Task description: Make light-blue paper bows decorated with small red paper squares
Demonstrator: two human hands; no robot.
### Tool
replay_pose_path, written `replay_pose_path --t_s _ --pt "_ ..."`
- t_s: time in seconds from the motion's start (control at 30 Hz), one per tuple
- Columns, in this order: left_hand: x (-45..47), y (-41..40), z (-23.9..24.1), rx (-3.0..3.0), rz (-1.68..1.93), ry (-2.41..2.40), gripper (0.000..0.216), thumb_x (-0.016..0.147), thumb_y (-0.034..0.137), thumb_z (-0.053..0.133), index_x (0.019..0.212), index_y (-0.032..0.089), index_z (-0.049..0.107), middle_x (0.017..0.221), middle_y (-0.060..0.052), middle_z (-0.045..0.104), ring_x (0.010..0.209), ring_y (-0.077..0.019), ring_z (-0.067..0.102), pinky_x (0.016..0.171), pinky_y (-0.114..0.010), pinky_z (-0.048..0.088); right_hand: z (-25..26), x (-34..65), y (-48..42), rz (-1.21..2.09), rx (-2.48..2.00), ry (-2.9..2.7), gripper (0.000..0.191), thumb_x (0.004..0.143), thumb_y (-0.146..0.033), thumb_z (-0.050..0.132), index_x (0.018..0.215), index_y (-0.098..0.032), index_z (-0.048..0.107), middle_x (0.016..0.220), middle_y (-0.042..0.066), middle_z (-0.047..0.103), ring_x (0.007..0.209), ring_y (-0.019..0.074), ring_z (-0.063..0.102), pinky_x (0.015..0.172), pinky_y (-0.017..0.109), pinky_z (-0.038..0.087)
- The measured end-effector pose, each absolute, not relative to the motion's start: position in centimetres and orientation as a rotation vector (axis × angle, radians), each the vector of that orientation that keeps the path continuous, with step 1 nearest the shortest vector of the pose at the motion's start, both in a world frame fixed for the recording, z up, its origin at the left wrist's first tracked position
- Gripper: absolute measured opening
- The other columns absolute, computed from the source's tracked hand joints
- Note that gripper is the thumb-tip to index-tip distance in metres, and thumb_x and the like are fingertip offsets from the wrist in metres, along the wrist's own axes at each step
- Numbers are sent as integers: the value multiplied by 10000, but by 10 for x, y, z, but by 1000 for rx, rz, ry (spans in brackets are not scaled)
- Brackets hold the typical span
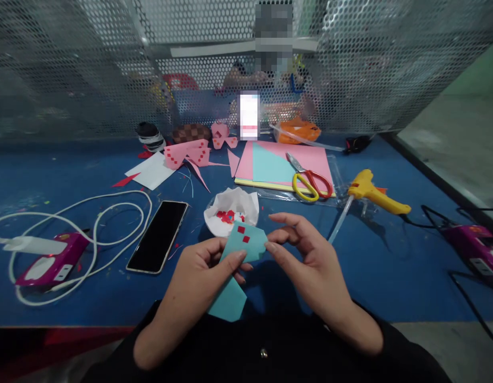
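My left hand [212, 268] grips a light-blue paper cutout [232, 298] near its narrow middle, thumb on top and fingers beneath. Two small red squares are stuck on the cutout's upper part. At the right edge of that part, the thumb and a finger of my right hand [306, 255] pinch together on the paper, while the index finger is held out above. Just beyond the cutout stands a bowl lined with white tissue [214, 213], with red paper bits [226, 215] inside.
Pink paper bows [186, 155] lie at the back left. Scissors [306, 178] rest on coloured sheets [266, 151]. A yellow glue gun [374, 194] is at right, a phone [158, 236] at left, beside a white cable [97, 229] and purple power strip [57, 260]. A perforated metal screen [206, 32] stands behind.
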State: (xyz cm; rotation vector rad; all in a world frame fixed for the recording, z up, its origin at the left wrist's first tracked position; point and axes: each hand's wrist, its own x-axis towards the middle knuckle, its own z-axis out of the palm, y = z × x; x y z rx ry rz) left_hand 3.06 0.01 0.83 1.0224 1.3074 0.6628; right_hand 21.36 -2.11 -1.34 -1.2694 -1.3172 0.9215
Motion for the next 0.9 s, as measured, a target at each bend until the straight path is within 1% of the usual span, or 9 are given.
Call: replay_pose_path --t_s 0.1,0.2,0.33,0.43,0.53,0.6,0.67,0.77,0.9 --pt "31 -1 14 998 749 1408 290 709 431 806 815 169 744 683 -48 751 553 -142 652 481 -197 518 -4 241 -23 571 -1355 -1392 279 904 -272 631 1177 -228 597 918 5 731 869 150 691 829 291 535" --pt "27 -1 20 1003 806 1458 316 678 453 815 798 170 742 656 -45 742 544 -141 644 464 -187 506 2 289 -15 29 -1613 -1411 222 912 -300 618 1113 -210 640 1002 55 735 933 204 693 874 346 520" --pt "23 3 25 1037 853 1465 311 683 460 798 775 168 738 572 -32 703 494 -123 606 423 -166 459 -4 357 6 -400 -2364 -1643 403 944 -320 525 1257 -77 597 1231 230 650 1061 344 654 834 422 492" --pt "24 5 27 1056 861 1453 294 695 439 783 759 157 732 561 -34 693 477 -125 596 421 -184 465 -15 390 21 -349 -2474 -1758 366 899 -250 545 1172 -31 652 1124 289 674 992 390 663 750 434 450" --pt "26 4 26 1034 861 1430 267 708 405 776 776 152 726 595 -40 706 485 -132 611 440 -205 490 -24 405 29 -297 -2494 -1789 274 866 -196 527 1033 -73 706 940 253 702 823 345 677 642 400 380" --pt "26 5 24 1007 863 1413 247 717 383 782 791 155 721 615 -33 713 488 -125 616 450 -201 495 -27 409 31 -273 -2476 -1795 254 864 -254 534 974 -116 717 859 202 696 748 297 659 608 377 342" --pt "25 6 20 992 857 1394 236 736 370 781 813 155 720 627 -29 719 484 -114 612 457 -195 499 -28 410 31 -274 -2439 -1801 269 870 -319 539 964 -139 716 845 180 683 730 273 635 605 375 329" --pt "22 10 14 1000 830 1343 224 752 352 778 841 154 720 671 -38 741 499 -113 629 479 -202 522 -27 406 29 -317 -2389 -1781 269 878 -316 538 988 -135 704 873 189 661 754 271 609 630 388 343" --pt "21 13 11 1016 828 1313 213 758 349 778 821 157 711 676 -33 742 492 -113 635 470 -202 518 -24 397 27 -336 -2375 -1719 276 897 -339 507 877 -131 687 882 197 627 744 260 594 603 366 347"
